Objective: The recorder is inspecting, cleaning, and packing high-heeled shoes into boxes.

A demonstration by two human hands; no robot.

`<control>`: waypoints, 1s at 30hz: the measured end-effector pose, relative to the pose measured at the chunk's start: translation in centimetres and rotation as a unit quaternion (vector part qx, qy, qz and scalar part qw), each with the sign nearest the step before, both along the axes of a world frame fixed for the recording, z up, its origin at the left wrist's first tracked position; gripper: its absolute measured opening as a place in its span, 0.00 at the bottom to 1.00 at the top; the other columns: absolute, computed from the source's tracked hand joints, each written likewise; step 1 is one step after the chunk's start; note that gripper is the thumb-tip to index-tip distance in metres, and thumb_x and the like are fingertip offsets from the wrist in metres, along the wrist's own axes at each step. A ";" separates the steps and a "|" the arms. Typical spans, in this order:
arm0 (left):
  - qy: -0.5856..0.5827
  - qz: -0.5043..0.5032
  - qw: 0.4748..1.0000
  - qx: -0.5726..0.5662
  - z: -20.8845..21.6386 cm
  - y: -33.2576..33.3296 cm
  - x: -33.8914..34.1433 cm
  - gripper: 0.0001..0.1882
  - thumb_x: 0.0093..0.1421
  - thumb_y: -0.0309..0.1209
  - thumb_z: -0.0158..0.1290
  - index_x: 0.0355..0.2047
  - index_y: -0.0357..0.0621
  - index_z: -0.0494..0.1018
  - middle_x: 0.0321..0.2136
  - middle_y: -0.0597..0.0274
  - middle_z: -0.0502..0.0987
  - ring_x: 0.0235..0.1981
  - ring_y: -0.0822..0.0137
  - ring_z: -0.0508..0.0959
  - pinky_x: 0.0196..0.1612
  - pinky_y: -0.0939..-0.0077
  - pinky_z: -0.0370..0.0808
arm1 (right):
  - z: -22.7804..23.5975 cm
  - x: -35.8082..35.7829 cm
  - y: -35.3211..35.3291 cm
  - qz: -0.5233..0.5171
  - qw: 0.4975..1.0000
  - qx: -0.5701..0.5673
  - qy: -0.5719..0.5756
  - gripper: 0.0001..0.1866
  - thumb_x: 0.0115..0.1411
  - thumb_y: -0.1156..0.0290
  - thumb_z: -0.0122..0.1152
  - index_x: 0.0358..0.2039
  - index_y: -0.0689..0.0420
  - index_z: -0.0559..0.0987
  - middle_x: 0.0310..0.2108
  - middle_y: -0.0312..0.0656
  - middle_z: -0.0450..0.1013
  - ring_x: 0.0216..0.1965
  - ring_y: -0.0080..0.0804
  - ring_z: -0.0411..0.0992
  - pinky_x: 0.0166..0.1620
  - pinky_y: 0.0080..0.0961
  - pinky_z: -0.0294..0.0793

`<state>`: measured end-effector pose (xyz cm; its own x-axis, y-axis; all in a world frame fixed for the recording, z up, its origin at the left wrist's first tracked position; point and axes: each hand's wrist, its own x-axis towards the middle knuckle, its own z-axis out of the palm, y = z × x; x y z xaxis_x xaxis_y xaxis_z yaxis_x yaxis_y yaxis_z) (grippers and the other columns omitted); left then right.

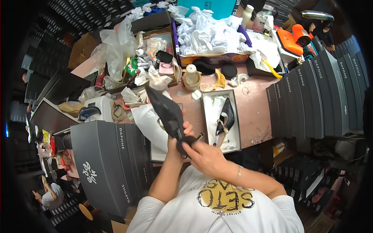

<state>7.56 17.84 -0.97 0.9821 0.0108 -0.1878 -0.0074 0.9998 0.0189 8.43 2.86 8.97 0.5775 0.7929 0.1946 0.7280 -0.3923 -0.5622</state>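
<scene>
A black pointed-toe shoe is tilted up in front of me, its toe toward the far left and its dark sole toward me. My left hand is wrapped round it from behind, mostly hidden by the shoe. At the heel end my right hand pinches a dark rounded part; what exactly lies under its fingers is hard to make out. Just right of the hands, a matching black shoe with a gold-coloured buckle lies in an open shoebox. White tissue paper spreads behind the held shoe.
Stacks of dark grey shoeboxes stand left and right. A box of crumpled white paper sits at the back, with a jar before it. Left of these are a cluttered carton and a white machine.
</scene>
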 end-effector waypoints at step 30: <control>-0.113 -0.004 0.973 -0.200 0.5 -2.7 4.2 0.05 0.58 0.32 0.52 0.28 0.47 0.74 0.52 0.60 0.69 0.63 0.57 0.55 0.64 0.47 0.46 | -1.7 1.8 -7.8 -0.044 0.950 0.115 0.286 0.20 0.50 0.78 0.56 0.46 0.61 0.77 0.30 0.44 0.70 0.31 0.38 0.71 0.38 0.27 0.72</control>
<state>11.75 15.11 -0.46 0.9986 -0.0272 0.0451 0.0421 0.9269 -0.3729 10.22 -4.96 7.24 0.7027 0.7114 -0.0090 0.2471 -0.2559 -0.9346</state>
